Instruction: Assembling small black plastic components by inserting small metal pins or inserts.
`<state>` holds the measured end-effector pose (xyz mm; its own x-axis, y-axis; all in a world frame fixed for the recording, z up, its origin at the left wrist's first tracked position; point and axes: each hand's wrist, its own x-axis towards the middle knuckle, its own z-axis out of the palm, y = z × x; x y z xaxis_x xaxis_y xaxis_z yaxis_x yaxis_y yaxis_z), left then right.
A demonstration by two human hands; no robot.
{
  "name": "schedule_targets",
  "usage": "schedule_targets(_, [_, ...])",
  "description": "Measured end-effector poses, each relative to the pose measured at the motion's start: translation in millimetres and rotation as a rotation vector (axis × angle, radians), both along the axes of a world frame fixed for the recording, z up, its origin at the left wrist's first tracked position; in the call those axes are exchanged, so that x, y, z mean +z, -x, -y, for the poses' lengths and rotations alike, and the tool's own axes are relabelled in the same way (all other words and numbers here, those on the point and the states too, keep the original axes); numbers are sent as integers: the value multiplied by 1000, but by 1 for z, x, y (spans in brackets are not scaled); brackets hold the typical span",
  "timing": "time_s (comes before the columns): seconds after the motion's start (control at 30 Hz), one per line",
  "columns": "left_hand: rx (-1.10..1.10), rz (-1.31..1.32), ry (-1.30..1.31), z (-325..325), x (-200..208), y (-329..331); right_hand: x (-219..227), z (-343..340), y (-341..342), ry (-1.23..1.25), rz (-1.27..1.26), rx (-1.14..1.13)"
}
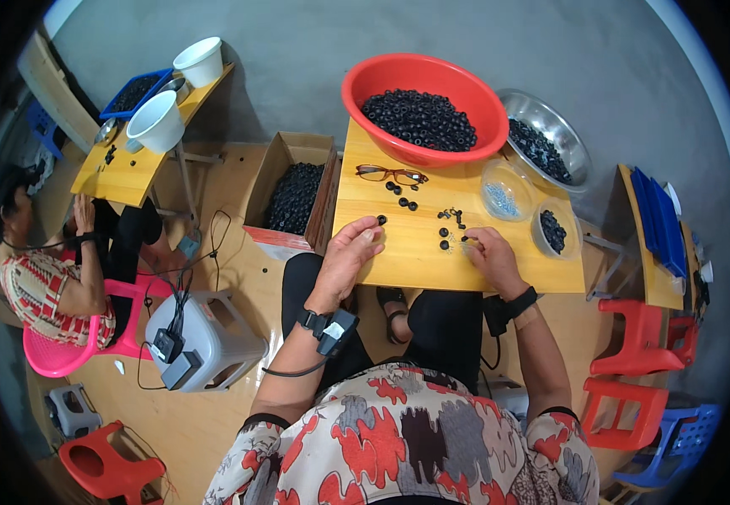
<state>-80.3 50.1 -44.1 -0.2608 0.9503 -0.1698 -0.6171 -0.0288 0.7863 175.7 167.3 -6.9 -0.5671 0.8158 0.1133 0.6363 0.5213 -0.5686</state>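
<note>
**One black piece at the fingertips, a heap in the basin**

Judging by the black heap (419, 122) in the red basin (425, 155), most pieces seem left to handle; which are finished, I cannot tell. Nearer the person than the basin, the left hand (350, 255), half-curled, seems to pinch a black round piece (382, 220). Rightward of that basin's middle, the right hand (494, 257) is nearly closed beside small black parts (451, 215); its grip is unclear.

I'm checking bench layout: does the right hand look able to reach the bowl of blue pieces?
Likely yes: the right hand is near the bowl of blue pieces; nothing visible stands between.
</note>
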Motion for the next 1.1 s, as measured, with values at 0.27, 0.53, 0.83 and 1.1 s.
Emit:
schedule_targets(0.27, [26,-22,2,1,0,-2,-8,1,-1,-156,-29,32])
schedule_targets(0.53, [27,-53,4,0,1,-3,-7,10,12,-324,81,155])
schedule_targets(0.83, [19,-56,-9,0,-3,0,-13,19,-6,-239,-87,46])
schedule_targets(1.1, [14,-73,-1,2,2,-2,-20,36,28,-283,-5,-7])
